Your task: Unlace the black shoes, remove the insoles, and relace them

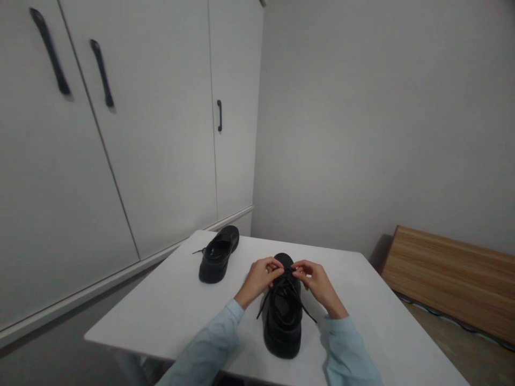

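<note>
A black lace-up shoe [282, 338] stands on the white table, its toe pointing away from me and its heel toward me. My left hand [263, 273] is at the left of the lacing, thumb and fingertips pinched on the black shoelace [288, 284]. From the right, my right hand [316, 279] pinches the lace near the toe end of the lacing. Loose lace ends hang down on both sides of the shoe. The exact strand between each hand's fingertips is too small to make out.
Another black shoe [214, 268] lies at the table's back left, a lace end sticking out leftward. The white table [169, 316] reaches near a white cabinet [169, 150] on the left. A wooden board [450, 279] stands beyond its right edge, with a cable along the floor.
</note>
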`<state>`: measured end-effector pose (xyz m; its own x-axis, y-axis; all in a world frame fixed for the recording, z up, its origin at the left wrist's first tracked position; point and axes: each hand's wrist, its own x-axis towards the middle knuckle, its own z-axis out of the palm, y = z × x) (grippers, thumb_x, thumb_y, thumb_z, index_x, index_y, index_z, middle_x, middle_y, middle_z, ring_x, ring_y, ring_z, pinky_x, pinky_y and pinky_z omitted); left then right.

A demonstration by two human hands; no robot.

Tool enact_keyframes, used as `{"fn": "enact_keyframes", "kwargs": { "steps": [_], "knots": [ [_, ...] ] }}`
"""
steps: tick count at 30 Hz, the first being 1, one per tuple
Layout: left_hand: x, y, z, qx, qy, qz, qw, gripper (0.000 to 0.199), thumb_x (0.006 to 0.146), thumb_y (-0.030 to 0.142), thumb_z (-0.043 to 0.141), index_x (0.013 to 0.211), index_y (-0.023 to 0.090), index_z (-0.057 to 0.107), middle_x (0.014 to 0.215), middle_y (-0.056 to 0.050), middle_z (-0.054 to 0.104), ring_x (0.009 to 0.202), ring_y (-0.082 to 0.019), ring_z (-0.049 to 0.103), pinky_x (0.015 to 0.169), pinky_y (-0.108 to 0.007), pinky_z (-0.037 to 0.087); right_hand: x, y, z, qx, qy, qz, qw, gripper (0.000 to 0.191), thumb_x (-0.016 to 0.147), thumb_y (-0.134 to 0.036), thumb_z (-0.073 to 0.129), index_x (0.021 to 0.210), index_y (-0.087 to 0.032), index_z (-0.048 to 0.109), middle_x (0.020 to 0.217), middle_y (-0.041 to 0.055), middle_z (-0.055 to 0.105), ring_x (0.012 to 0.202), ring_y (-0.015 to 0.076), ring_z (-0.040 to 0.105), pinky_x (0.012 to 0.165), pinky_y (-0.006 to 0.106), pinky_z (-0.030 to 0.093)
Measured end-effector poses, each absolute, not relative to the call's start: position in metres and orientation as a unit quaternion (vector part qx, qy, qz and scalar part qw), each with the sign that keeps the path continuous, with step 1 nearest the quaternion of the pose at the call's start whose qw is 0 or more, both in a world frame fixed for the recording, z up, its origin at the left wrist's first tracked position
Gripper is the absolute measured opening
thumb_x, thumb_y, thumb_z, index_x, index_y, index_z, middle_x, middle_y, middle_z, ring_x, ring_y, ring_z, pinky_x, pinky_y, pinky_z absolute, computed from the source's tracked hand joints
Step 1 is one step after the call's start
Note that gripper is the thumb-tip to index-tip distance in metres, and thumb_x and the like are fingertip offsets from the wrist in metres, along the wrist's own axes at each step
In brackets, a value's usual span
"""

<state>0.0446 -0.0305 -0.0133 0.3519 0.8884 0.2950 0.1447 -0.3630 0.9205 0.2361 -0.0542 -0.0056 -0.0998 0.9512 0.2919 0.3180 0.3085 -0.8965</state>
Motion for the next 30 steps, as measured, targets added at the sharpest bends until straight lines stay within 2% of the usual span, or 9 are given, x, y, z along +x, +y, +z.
{"fn": "enact_keyframes", "kwargs": {
  "steps": [5, 7, 10, 12, 16, 21, 30],
  "knots": [
    [0.046, -0.031, -0.011, 0.735, 0.393, 0.471, 0.289, 0.014, 0.078, 0.028, 0.058, 0.072, 0.016, 0.064, 0.07, -0.001, 0.055, 0.066, -0.014, 0.054, 0.062, -0.025, 0.045, 0.239, -0.057, -0.001, -0.501, -0.73, 0.199, 0.421, 0.018, 0.079, -0.034, 0.057, 0.074, -0.02, 0.067, 0.069, 0.0032, 0.063, 0.06, 0.0176, 0.055, 0.057, 0.03, 0.042],
    [0.046, -0.029, -0.014, 0.734, 0.391, 0.476, 0.284, 0.014, 0.08, 0.028, 0.055, 0.072, 0.016, 0.06, 0.075, -0.001, 0.054, 0.065, -0.013, 0.054, 0.058, -0.024, 0.045, 0.24, -0.057, -0.003, -0.497, -0.748, 0.156, 0.41, 0.016, 0.081, -0.029, 0.053, 0.072, -0.02, 0.063, 0.071, 0.0035, 0.061, 0.065, 0.0186, 0.055, 0.062, 0.031, 0.042],
    [0.046, -0.026, -0.019, 0.72, 0.391, 0.469, 0.329, 0.017, 0.083, 0.03, 0.048, 0.076, 0.016, 0.054, 0.081, -0.001, 0.049, 0.055, -0.01, 0.051, 0.044, -0.021, 0.042, 0.243, -0.056, -0.008, -0.5, -0.766, 0.119, 0.386, 0.014, 0.083, -0.024, 0.048, 0.072, -0.02, 0.056, 0.075, 0.0039, 0.057, 0.068, 0.0184, 0.053, 0.064, 0.03, 0.042],
    [0.045, -0.024, -0.022, 0.71, 0.392, 0.468, 0.352, 0.016, 0.083, 0.03, 0.046, 0.076, 0.016, 0.052, 0.082, -0.001, 0.047, 0.054, -0.009, 0.051, 0.041, -0.02, 0.042, 0.245, -0.055, -0.011, -0.502, -0.777, 0.108, 0.365, 0.014, 0.083, -0.022, 0.046, 0.072, -0.02, 0.054, 0.077, 0.0039, 0.056, 0.07, 0.0181, 0.053, 0.065, 0.03, 0.042],
    [0.044, -0.021, -0.027, 0.694, 0.399, 0.467, 0.376, 0.013, 0.081, 0.027, 0.045, 0.075, 0.016, 0.05, 0.083, -0.001, 0.045, 0.061, -0.01, 0.053, 0.043, -0.02, 0.046, 0.25, -0.055, -0.013, -0.515, -0.781, 0.11, 0.337, 0.013, 0.084, -0.022, 0.045, 0.073, -0.019, 0.052, 0.075, 0.0029, 0.055, 0.069, 0.017, 0.052, 0.064, 0.029, 0.042],
    [0.042, -0.015, -0.037, 0.671, 0.409, 0.453, 0.422, 0.013, 0.08, 0.027, 0.048, 0.074, 0.016, 0.05, 0.085, -0.001, 0.044, 0.063, -0.01, 0.053, 0.047, -0.021, 0.049, 0.252, -0.057, -0.015, -0.533, -0.772, 0.153, 0.312, 0.013, 0.084, -0.022, 0.044, 0.075, -0.019, 0.052, 0.072, 0.0016, 0.052, 0.065, 0.0156, 0.052, 0.052, 0.025, 0.041],
    [0.04, -0.014, -0.048, 0.559, 0.405, 0.455, 0.562, 0.024, 0.076, 0.036, 0.059, 0.072, 0.015, 0.047, 0.077, -0.001, 0.049, 0.069, -0.011, 0.052, 0.058, -0.023, 0.047, 0.254, -0.06, -0.016, -0.534, -0.763, 0.176, 0.319, 0.009, 0.078, -0.019, 0.046, 0.071, -0.018, 0.052, 0.072, 0.0013, 0.051, 0.061, 0.0133, 0.051, 0.043, 0.02, 0.038]
  ]
}}
